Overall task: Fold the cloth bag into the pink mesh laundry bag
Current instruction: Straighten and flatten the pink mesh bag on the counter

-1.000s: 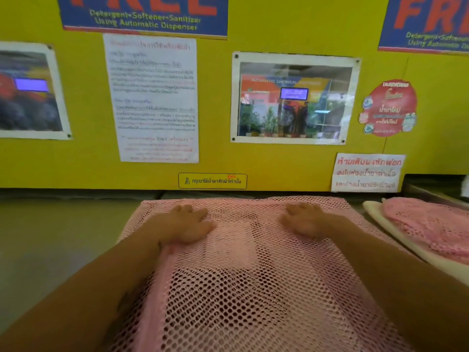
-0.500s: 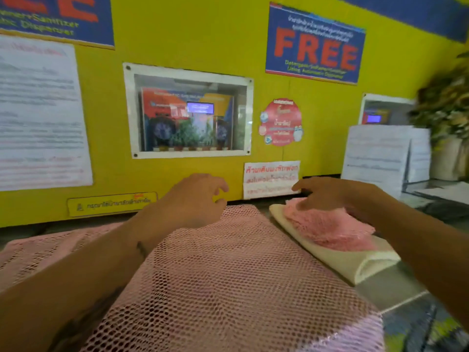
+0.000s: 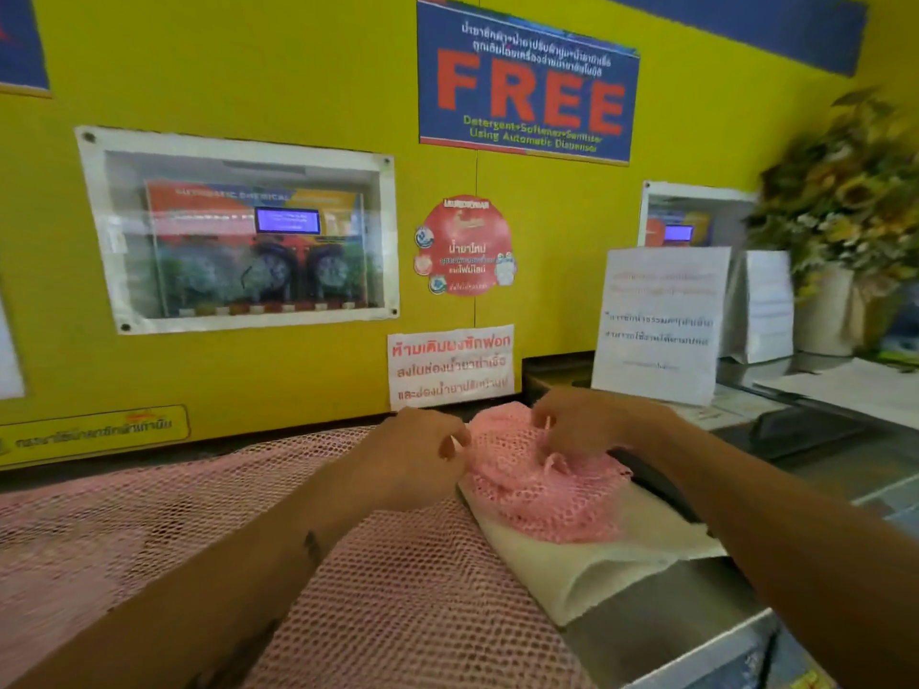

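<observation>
A large pink mesh laundry bag (image 3: 408, 604) lies spread flat on the counter in front of me, under my left forearm. To its right a folded cream cloth bag (image 3: 611, 564) lies on the metal surface with a crumpled pink mesh bag (image 3: 542, 494) bunched on top of it. My left hand (image 3: 417, 460) pinches the left edge of the crumpled mesh. My right hand (image 3: 582, 422) grips its top, fingers curled into the netting.
A yellow wall with a windowed dispenser panel (image 3: 238, 231), a blue FREE sign (image 3: 527, 82) and stickers stands right behind the counter. White paper notices (image 3: 661, 320) lean at the right, with flowers in a vase (image 3: 840, 216) beyond. The steel counter edge (image 3: 696, 643) drops off at lower right.
My view has swung right. Both hands lifted off the flat mesh bag and moved right onto the crumpled mesh on the folded cloth, where they now grip it.
</observation>
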